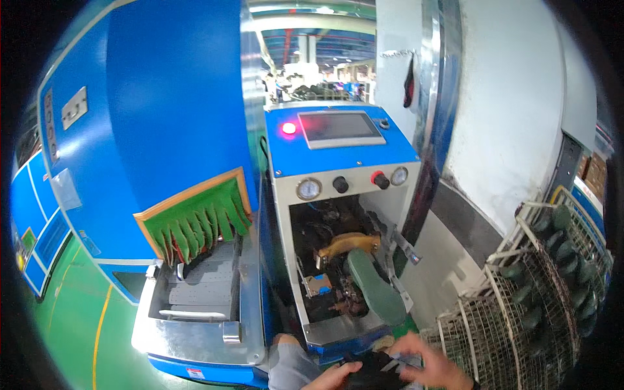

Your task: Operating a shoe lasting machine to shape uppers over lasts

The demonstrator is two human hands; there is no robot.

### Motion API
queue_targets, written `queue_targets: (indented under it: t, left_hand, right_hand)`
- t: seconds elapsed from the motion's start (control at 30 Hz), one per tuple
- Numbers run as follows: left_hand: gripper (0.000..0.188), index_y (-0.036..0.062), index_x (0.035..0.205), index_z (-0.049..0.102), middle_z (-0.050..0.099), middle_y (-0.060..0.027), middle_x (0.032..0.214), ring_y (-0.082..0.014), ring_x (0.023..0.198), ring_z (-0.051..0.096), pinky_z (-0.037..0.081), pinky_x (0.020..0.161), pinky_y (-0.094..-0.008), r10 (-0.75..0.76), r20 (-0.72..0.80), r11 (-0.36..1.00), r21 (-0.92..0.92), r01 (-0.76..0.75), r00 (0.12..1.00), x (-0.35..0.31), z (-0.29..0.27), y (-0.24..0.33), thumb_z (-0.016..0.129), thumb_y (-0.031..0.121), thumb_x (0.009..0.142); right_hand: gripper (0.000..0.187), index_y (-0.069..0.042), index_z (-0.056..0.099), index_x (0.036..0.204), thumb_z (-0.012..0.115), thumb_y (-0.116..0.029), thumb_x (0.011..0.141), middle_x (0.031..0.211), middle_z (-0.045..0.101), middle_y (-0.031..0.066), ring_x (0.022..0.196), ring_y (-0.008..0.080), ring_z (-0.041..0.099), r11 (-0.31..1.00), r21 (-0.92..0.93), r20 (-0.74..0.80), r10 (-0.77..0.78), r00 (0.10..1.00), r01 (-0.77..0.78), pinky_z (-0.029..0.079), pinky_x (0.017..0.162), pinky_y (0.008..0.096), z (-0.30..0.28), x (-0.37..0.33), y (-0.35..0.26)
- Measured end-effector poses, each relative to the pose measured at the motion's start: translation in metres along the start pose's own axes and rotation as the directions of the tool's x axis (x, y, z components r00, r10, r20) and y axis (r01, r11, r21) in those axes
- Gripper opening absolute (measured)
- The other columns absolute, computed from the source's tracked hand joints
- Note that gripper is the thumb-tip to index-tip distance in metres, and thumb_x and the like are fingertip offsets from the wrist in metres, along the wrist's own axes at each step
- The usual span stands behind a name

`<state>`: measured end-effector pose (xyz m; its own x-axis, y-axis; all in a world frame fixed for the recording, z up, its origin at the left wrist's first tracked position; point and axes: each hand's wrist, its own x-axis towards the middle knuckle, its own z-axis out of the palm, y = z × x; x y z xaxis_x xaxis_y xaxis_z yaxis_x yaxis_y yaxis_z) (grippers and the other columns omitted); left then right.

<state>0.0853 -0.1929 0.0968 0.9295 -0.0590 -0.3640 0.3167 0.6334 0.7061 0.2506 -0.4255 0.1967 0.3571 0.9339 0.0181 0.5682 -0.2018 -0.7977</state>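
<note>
At the lower edge, my left hand (337, 376) is closed on the near side of a soft-looking black piece (372, 369), its thumb lying on top. My right hand (430, 365) bends its fingers over the piece's other side; something pale shows between them. The piece's exact kind is hard to make out, as the frame cuts it off. Just beyond my hands, a green shoe last (377, 289) stands tilted in the open front of a blue and white machine (344, 159). A curved tan pad (349, 244) sits behind the last.
Left of the machine, a conveyor (201, 286) runs under a green strip curtain (195, 218) into a tall blue cabinet (175, 84). Wire racks (481, 325) holding several dark green lasts (572, 260) stand close on the right. A metal arm (406, 247) juts from the machine.
</note>
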Motion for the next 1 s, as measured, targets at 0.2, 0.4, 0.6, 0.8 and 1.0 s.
queue_targets:
  t: [0.2,0.4,0.6,0.8,1.0]
  left_hand:
    - [0.039,-0.0008,0.116,0.066,0.07,-0.0039,0.103,-0.0154,0.093,0.062,0.051,0.082,-0.0304,0.237,0.19,0.754,0.583,-0.304,0.953,-0.006,0.001,0.012,0.075,0.026,0.089]
    - [0.035,0.002,0.111,0.066,0.068,-0.0035,0.094,-0.0141,0.082,0.062,0.051,0.072,-0.0287,0.112,-0.046,0.88,0.469,-0.078,0.993,-0.029,-0.01,-0.017,0.078,0.027,0.089]
    - [0.041,0.0027,0.113,0.065,0.066,-0.0027,0.086,-0.0125,0.068,0.059,0.046,0.058,-0.0268,-0.218,-0.244,0.868,0.395,0.302,0.945,-0.027,-0.019,-0.023,0.08,0.032,0.089]
    - [0.031,0.0016,0.109,0.067,0.067,-0.0036,0.088,-0.0144,0.077,0.06,0.049,0.07,-0.0292,-0.032,-0.184,0.83,0.543,0.129,0.982,-0.009,-0.014,-0.017,0.079,0.022,0.09]
    - [0.027,0.0011,0.113,0.066,0.067,-0.0059,0.101,-0.0179,0.093,0.06,0.048,0.086,-0.0327,-0.03,-0.198,0.784,0.603,0.146,0.98,0.0,-0.001,-0.013,0.074,0.017,0.092]
  right_hand:
    - [0.046,-0.001,0.047,0.14,0.06,-0.019,0.101,0.111,0.067,0.0178,0.088,0.0322,0.072,0.238,0.966,0.047,0.234,0.971,-0.104,0.06,0.07,0.0393,-0.024,0.13,0.035]
    - [0.042,-0.002,0.051,0.138,0.061,-0.016,0.1,0.106,0.068,0.0168,0.085,0.0292,0.071,0.265,0.962,-0.017,0.291,0.957,-0.064,0.058,0.063,0.0378,-0.031,0.143,0.012]
    - [0.04,-0.002,0.052,0.136,0.061,-0.014,0.099,0.106,0.068,0.0162,0.084,0.0293,0.071,0.285,0.956,0.013,0.213,0.977,-0.075,0.059,0.064,0.0377,-0.058,0.146,0.029]
    - [0.06,0.0,0.045,0.148,0.069,-0.017,0.095,0.111,0.069,0.0151,0.087,0.0231,0.07,0.451,0.864,-0.276,0.049,0.96,0.225,0.06,0.071,0.0371,-0.096,0.111,-0.002]
    - [0.073,-0.008,0.049,0.149,0.082,-0.022,0.086,0.131,0.068,0.0123,0.116,0.0159,0.064,0.965,0.172,-0.664,0.261,0.701,-0.197,0.049,0.099,0.0301,-0.089,-0.08,-0.019]
